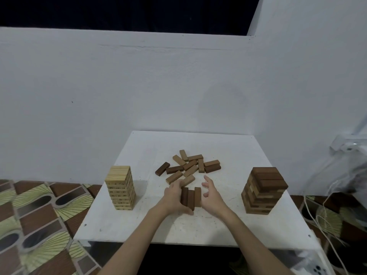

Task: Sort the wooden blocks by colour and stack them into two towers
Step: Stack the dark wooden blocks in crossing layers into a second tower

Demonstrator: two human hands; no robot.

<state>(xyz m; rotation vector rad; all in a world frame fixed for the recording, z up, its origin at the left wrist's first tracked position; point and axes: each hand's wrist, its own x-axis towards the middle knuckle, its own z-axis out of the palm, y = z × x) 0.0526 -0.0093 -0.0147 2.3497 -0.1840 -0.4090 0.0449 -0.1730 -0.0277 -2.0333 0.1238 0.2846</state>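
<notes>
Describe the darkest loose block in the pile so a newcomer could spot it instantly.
Start at the white table, between the pale tower on the left and the dark tower on the right. In the loose pile at the middle, look to its left edge. The darkest block lies there on a diagonal, sticking out alone, far deeper brown than the tan blocks beside it.

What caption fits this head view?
Left hand grips three dark blocks beside open right hand, between light tower and dark tower.

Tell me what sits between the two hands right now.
In the head view, three dark blocks side by side; the left hand grips them, the open right hand is just beside them.
</notes>
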